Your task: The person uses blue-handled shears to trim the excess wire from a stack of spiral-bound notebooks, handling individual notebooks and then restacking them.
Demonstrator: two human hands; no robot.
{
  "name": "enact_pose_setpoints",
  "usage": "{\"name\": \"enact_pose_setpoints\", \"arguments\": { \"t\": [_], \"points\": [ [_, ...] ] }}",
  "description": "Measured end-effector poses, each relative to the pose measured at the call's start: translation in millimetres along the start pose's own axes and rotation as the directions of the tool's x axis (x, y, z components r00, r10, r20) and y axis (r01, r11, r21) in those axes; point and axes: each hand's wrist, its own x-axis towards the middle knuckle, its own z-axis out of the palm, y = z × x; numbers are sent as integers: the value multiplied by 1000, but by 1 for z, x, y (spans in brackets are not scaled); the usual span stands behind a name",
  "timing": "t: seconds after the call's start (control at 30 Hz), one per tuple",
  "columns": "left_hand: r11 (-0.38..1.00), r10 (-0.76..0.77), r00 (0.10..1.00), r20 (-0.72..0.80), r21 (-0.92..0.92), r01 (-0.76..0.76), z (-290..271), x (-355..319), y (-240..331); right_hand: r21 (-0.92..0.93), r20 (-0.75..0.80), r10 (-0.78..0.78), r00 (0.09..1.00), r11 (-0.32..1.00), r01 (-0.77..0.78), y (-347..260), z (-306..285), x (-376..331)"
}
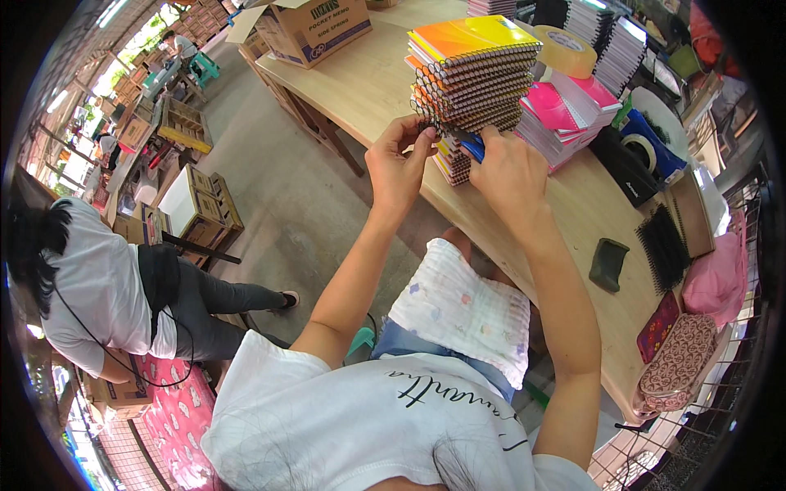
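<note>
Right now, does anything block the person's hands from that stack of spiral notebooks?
Nothing visible does: the left hand is at the near side of the spiral notebooks, where the right hand holds blue-handled pliers.

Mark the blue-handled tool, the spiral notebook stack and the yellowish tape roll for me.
Blue-handled tool [473,147]: head view, on its blue handle.
Spiral notebook stack [479,39]: head view, on the top cover.
Yellowish tape roll [566,60]: head view, on its outer side.

Printed words mark the cardboard box [319,33], cursive script the wearer's T-shirt [344,421].
</note>
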Motion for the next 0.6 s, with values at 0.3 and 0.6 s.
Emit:
{"name": "enact_pose_setpoints", "arguments": {
  "t": [0.3,0.6],
  "points": [
    [998,23,1000,4,60,-23,-1,-1,-1,-125,-65,-26,998,992,17,-7,-10,-1],
    [995,50,999,5,86,-51,-3,-1,-2,-147,-84,-64,994,988,51,-8,-15,-1]
  ]
}}
